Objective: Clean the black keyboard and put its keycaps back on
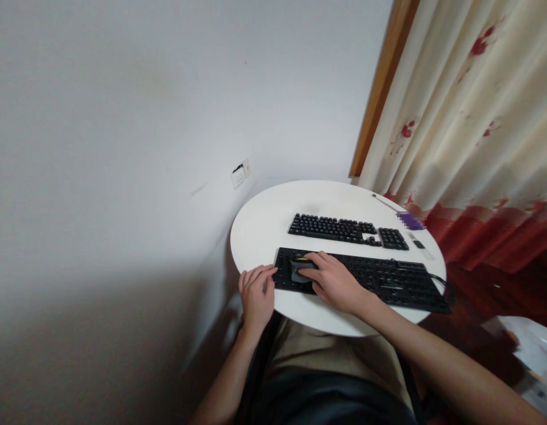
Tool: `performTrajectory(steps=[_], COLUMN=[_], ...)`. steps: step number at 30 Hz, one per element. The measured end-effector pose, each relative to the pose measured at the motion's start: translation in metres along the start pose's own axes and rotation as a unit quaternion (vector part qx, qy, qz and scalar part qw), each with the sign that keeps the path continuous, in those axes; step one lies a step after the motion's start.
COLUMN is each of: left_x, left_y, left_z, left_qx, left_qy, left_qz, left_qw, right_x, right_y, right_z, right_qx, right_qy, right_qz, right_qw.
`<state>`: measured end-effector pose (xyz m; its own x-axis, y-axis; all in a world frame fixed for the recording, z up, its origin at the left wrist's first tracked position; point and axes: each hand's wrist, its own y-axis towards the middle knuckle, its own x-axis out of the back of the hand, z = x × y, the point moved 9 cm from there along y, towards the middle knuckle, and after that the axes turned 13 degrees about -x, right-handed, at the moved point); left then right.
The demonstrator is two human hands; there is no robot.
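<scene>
Black keyboard base [379, 278] is lying flat near the 6 o'clock rim of the round, smooth white table [262, 230], its long slab showing a rough, studded face. A soft-looking grey tool [301, 273] (yellow strip on top, exact type unclear) is sitting on the base's 9 o'clock end. Right hand [337, 284] is holding the tool in a narrow grip, fingers bending down over it, forearm slanting in from 4 o'clock. Left hand [258, 288] is touching the base's 9 o'clock edge, fingers curving, palm down; can't tell if it's gripping. Blocky black keycaps [326, 228] are lying in rows at 12 o'clock. Pleated cream-and-red curtain [463, 118] is hanging at 1 o'clock.
</scene>
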<state>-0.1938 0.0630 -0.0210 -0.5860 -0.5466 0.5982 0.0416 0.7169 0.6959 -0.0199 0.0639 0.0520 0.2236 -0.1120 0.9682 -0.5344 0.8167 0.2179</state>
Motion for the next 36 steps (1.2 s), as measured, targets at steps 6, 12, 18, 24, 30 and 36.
performTrajectory(steps=[6,12,18,24,30,36], left_x=[0.002,0.002,0.001,0.001,0.000,0.000], left_y=[0.001,0.001,0.000,0.000,-0.001,0.000], left_z=[-0.002,-0.002,-0.001,-0.001,0.001,0.000], left_qx=[-0.004,-0.002,-0.001,-0.004,-0.006,-0.006], left_qy=[0.001,0.002,0.002,0.002,0.000,-0.003], left_qz=[-0.004,-0.009,-0.003,-0.007,-0.007,-0.007], left_qw=[1.000,1.000,1.000,1.000,1.000,1.000], right_x=[-0.002,0.010,-0.006,0.011,-0.002,0.005], right_y=[-0.008,-0.008,-0.016,-0.016,-0.016,-0.020], right_z=[-0.012,-0.033,0.000,-0.029,-0.008,-0.030], right_qx=[0.006,-0.062,0.023,-0.082,-0.043,-0.105], right_qy=[0.026,0.021,0.007,-0.024,-0.005,-0.024], right_qz=[0.025,-0.036,0.033,-0.015,0.002,0.003], right_qw=[0.999,0.997,0.999,0.996,0.999,0.994])
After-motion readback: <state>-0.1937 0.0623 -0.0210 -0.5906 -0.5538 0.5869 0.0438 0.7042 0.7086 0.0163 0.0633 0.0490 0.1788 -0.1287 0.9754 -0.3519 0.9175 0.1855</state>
